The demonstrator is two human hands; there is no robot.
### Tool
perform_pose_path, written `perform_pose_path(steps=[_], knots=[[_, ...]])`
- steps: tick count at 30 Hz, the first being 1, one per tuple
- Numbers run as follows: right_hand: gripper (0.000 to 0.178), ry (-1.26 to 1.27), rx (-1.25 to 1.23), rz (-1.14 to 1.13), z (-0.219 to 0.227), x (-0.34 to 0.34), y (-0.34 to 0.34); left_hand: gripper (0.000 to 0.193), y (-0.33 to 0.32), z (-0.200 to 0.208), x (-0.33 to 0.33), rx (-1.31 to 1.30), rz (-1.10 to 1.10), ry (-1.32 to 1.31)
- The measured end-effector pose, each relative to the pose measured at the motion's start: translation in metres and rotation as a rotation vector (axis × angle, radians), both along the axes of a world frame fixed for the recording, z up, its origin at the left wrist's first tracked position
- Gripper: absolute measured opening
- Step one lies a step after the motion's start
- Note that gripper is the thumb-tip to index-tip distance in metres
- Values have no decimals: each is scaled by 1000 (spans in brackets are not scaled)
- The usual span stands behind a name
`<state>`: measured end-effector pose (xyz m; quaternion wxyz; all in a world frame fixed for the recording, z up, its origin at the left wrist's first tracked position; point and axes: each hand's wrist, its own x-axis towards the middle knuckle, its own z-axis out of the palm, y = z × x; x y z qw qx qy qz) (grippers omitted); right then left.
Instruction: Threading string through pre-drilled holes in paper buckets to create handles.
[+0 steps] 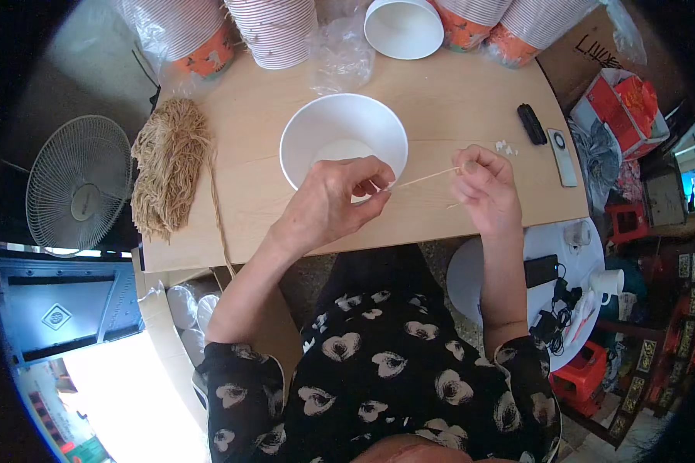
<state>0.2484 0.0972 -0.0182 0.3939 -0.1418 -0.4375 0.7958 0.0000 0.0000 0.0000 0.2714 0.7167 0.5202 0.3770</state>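
My left hand [332, 197] is over the near rim of a white paper tub [301, 131], its thumb and fingers pinched on one end of a thin tan cord [425, 177]. The cord runs taut to the right, where my right hand [488, 189] pinches it between thumb and fingertips. Just what sits between the left fingertips is too small to make out. The tub stands upright on the wooden table [247, 154], partly covered by my left hand. A thick bundle of tan cords [170, 174] lies at the table's left edge, with strands trailing over the near edge.
Stacked paper tubs [274, 31] line the far edge, beside a clear plastic bag [344, 58] and a tipped white tub [404, 29]. White bits [506, 147], a black object [531, 123] and a phone [562, 158] lie right. A fan [81, 185] stands left.
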Motion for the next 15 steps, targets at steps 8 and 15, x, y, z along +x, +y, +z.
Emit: perform_pose_path(steps=[8, 15], knots=[[8, 90, -6, 36, 3, -4, -6, 13, -2, 3, 2, -56, 14, -51], [12, 42, 45, -33, 15, -18, -13, 12, 1, -2, 1, -13, -6, -24]])
